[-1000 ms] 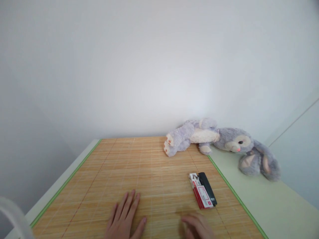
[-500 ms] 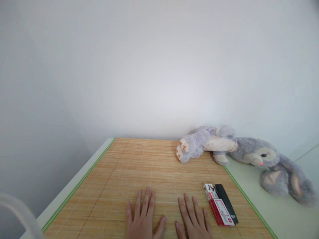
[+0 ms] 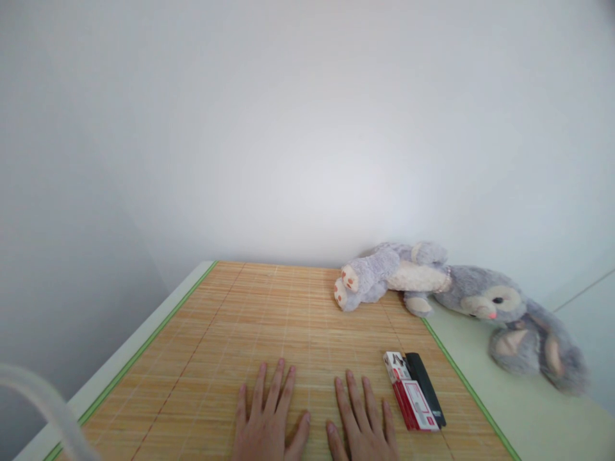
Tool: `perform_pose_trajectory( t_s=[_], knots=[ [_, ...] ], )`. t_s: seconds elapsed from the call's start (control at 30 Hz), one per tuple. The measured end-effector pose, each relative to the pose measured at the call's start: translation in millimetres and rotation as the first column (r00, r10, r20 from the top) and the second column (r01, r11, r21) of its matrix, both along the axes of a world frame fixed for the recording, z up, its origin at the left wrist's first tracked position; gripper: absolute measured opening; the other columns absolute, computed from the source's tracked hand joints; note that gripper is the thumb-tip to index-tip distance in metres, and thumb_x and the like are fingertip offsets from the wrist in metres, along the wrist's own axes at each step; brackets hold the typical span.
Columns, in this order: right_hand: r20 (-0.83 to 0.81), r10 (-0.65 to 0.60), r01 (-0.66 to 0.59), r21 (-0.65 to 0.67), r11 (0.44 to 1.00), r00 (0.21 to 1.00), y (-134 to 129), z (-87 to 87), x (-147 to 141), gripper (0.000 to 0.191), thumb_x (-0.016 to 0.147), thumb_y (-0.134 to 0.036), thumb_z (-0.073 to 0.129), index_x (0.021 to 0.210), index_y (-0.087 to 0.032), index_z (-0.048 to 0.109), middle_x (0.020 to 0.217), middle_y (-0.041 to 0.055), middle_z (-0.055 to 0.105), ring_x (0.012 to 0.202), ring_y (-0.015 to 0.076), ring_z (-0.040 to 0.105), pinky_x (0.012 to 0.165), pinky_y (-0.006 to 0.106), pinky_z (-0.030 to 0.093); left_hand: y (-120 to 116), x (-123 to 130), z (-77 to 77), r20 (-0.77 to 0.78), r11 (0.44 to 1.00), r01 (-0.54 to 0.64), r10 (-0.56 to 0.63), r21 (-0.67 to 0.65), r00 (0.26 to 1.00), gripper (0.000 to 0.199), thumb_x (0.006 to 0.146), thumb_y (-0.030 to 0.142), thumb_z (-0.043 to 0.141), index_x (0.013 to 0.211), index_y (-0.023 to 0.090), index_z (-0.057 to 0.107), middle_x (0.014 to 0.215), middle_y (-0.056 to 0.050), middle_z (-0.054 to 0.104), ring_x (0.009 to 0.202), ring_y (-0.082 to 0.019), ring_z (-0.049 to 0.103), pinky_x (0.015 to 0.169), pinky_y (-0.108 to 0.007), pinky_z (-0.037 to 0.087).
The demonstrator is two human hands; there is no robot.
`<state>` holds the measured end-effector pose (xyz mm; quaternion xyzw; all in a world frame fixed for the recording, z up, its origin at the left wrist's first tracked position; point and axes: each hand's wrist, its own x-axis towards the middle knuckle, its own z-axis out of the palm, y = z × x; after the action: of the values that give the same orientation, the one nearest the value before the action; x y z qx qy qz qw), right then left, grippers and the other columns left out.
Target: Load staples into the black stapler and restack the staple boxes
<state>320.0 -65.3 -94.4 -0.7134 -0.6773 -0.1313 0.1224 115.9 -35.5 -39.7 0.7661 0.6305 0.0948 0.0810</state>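
My left hand (image 3: 269, 419) lies palm down on the bamboo mat (image 3: 250, 320), fingers spread and holding nothing. Beside it, to the right, my right hand (image 3: 362, 422) rests flat on the same mat, also spread and without anything in it. Just right of that hand is a small red and white box (image 3: 412, 394) with printing on it. A slim black case (image 3: 426, 389) lies against the box's right side. Neither hand touches the box or the case.
A grey plush rabbit (image 3: 418, 276) lies on its side along the back right, its legs on the mat and its head on the pale tabletop (image 3: 533, 410). A white wall (image 3: 307, 128) rises behind. A pale curved tube (image 3: 41, 397) crosses the lower left.
The whole view has shifted a little, so everything appears slightly further left. Both hands stay flat on the mat, and the box, case and plush rabbit keep their places.
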Motion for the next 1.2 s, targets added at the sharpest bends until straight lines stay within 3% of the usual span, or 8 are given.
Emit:
perform_pose_trajectory(
  t_s=[0.17,0.37,0.53,0.77,1.2],
  knots=[
    [-0.013,-0.008,0.008,-0.026,1.0,1.0,-1,6.2,-1,0.06,0.096,-0.053,0.043,0.153,-0.034,0.048,0.163,0.0012,0.038,0.151,0.038,0.037,0.122,0.066,0.019,1,-2,4.1,0.01,0.998,0.027,-0.027,-0.057,1.0,0.07,0.097,0.063,0.043,0.16,0.04,0.021,0.169,0.007,0.017,0.158,-0.038,0.015,0.124,-0.072,0.008],
    [0.005,-0.011,0.011,-0.05,0.999,1.0,-2,11.6,-3,0.063,0.096,-0.055,0.044,0.153,-0.031,0.047,0.164,0.0033,0.036,0.15,0.0394,0.037,0.122,0.068,0.018,1,-5,-5.4,0.017,0.997,0.074,-0.075,0.024,0.997,0.069,0.098,0.065,0.041,0.16,0.043,0.019,0.168,0.005,0.021,0.157,-0.037,0.02,0.124,-0.07,0.012],
    [0.011,0.009,-0.009,-0.03,1.0,1.0,-2,8.6,-1,0.067,0.094,-0.06,0.046,0.154,-0.032,0.046,0.163,0.0038,0.038,0.151,0.0405,0.036,0.122,0.068,0.017,-1,-2,-10.0,0.003,0.997,0.065,-0.065,0.051,0.998,0.069,0.099,0.062,0.041,0.16,0.041,0.018,0.169,0.004,0.02,0.157,-0.038,0.019,0.124,-0.07,0.007],
    [-0.014,0.001,-0.001,0.004,1.0,1.0,-1,3.4,0,0.065,0.094,-0.06,0.046,0.153,-0.033,0.048,0.163,0.0019,0.037,0.149,0.0381,0.04,0.123,0.066,0.017,1,0,-4.5,0.01,0.999,0.047,-0.047,-0.014,0.999,0.07,0.097,0.062,0.045,0.16,0.042,0.021,0.169,0.005,0.02,0.158,-0.038,0.017,0.125,-0.07,0.006],
    [-0.021,0.022,-0.021,0.012,1.0,1.0,-3,11.5,0,0.064,0.092,-0.055,0.05,0.152,-0.033,0.05,0.161,0.0017,0.041,0.149,0.0391,0.039,0.123,0.066,0.02,-2,2,7.1,0.012,0.997,0.047,-0.046,-0.054,0.999,0.072,0.097,0.065,0.043,0.16,0.039,0.021,0.17,0.005,0.017,0.159,-0.037,0.014,0.125,-0.07,0.006]
  ],
)
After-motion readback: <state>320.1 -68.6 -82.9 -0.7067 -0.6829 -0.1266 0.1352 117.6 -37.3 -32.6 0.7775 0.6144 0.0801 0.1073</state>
